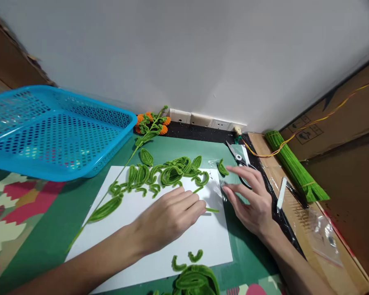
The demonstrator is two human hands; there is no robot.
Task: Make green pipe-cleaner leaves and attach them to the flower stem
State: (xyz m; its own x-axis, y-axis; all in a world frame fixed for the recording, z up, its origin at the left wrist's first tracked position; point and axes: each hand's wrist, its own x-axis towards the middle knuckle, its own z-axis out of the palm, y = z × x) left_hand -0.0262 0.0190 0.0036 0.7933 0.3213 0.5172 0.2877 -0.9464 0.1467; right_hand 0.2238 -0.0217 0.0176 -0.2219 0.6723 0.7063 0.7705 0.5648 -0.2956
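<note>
While your left hand (174, 212) pinches a thin, fuzzy green pipe-cleaner stem (212, 210), its end jutting right of that grip, slack pressure could let it twist; your right hand (256, 201), fingers apart, might nudge the curled fuzzy green leaf (222, 168) beside its fingertips.

left grip (172, 215): bare | right grip (253, 200): bare, slender fingers (246, 175) | forearms (110, 255): bare, slim

A green table (61, 213) is carrying a white sheet (203, 233) across its middle; a blue basket (76, 169) is sitting at its far left corner, scissors (238, 157) are lying near its far right corner, a fuzzy leaf (222, 168) beside them.
</note>
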